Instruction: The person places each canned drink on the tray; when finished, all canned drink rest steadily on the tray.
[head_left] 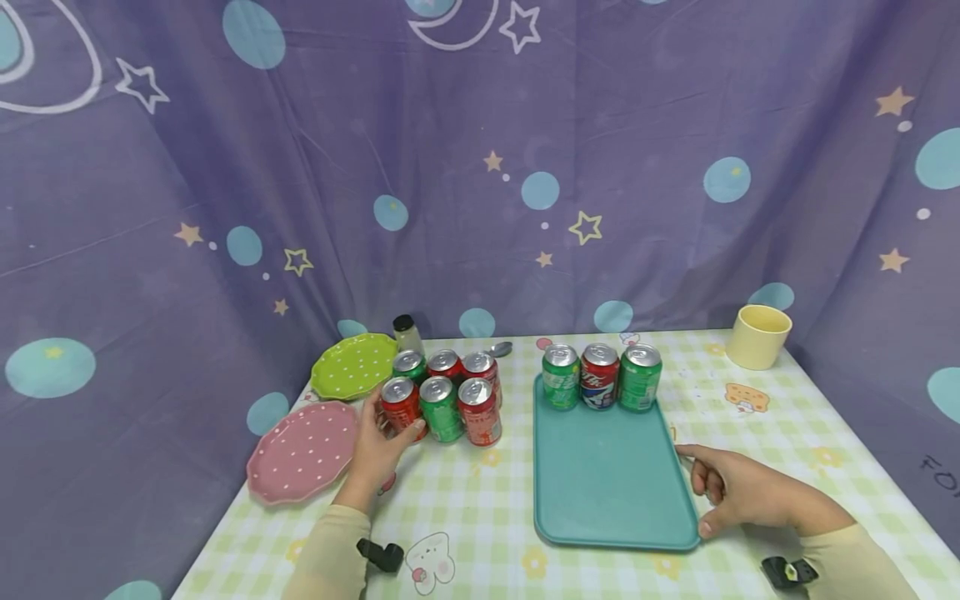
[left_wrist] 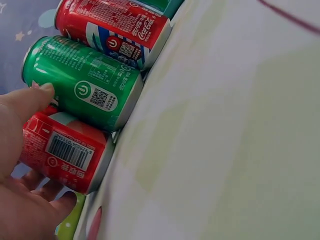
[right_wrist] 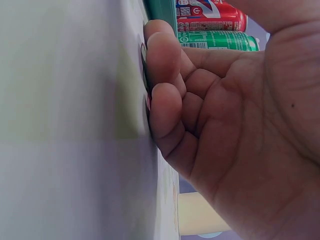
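Head view shows six soda cans packed in two tight rows of three on the checked tablecloth (head_left: 600, 575), left of a teal tray (head_left: 607, 475). Three more cans stand side by side along the tray's far edge: a green can (head_left: 561, 377), a red-and-blue can (head_left: 600, 377) and another green can (head_left: 640, 377), leaving the rest of the tray bare. The tight packing keeps the loose cans within easy reach of the left hand (head_left: 378, 446).

That hand is wrapped round the red can (head_left: 400, 406) at the near-left corner of the group. From the left wrist view, the thumb lies across the can's top side, its tip touching the neighbouring green can (left_wrist: 82, 82), while the fingers (left_wrist: 47, 192) curl under the red can; the can is still standing on the cloth, touching its neighbour.

The right hand (head_left: 738, 492) rests at the tray's right edge, near its front corner. The forefinger stretches along the rim and the thumb tip meets the corner, as if steadying the tray. From the right wrist view, the other fingers (right_wrist: 165, 107) are curled with their knuckles pressed on the cloth; they enclose nothing, and I judge the hand only touches the tray rather than clasping it.

A green dotted plate (head_left: 352, 365), a pink dotted plate (head_left: 303, 452), a small black-capped bottle (head_left: 407, 332) and a spoon (head_left: 501, 348) lie behind and left of the cans; a pale yellow cup (head_left: 759, 335) stands far right.
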